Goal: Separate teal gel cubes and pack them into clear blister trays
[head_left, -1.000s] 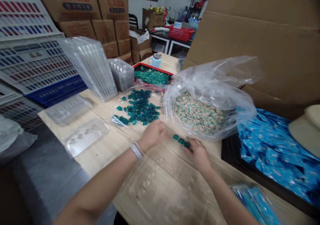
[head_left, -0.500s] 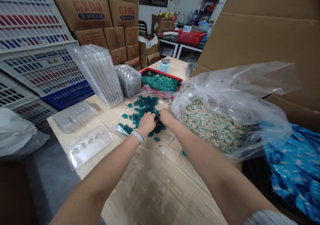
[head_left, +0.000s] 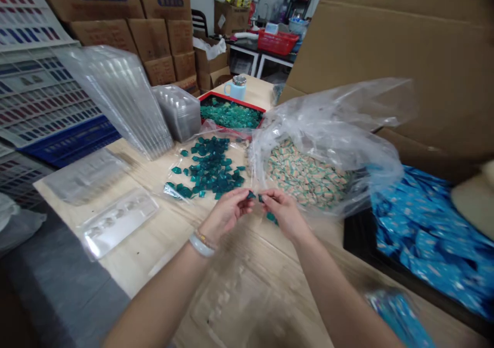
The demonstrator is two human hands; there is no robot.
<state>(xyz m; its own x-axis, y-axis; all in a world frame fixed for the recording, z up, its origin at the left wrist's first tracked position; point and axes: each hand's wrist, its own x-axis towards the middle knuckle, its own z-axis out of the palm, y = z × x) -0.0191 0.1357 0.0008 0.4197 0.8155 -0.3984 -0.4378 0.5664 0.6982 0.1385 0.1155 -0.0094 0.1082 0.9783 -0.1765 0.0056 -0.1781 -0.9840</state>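
Note:
Between its thumb and fingers my left hand (head_left: 227, 211) pinches a dark teal gem-shaped piece (head_left: 250, 195). Close beside it, my right hand (head_left: 281, 209) is closed on another small teal piece (head_left: 261, 198). Both hands are held just in front of a spread pile of teal gem-shaped pieces (head_left: 212, 165) on a clear plastic sheet. One or more teal pieces (head_left: 272, 218) lie on the table under my right hand. To the right of the pile, a clear plastic bag (head_left: 293, 114) holds many small packets with green and tan print (head_left: 309, 175).
Clear plastic trays (head_left: 119, 219) lie at the left; tall stacks of clear packaging (head_left: 131, 106) stand behind them. A red-rimmed tray (head_left: 231, 112) of paler green pieces and a light-blue mug (head_left: 236, 88) are farther back. Blue wrappers (head_left: 420, 235) fill a black container at right.
Both hands have come back from the pile toward me, each now pinching a teal piece. The camera view has turned a little to the right.

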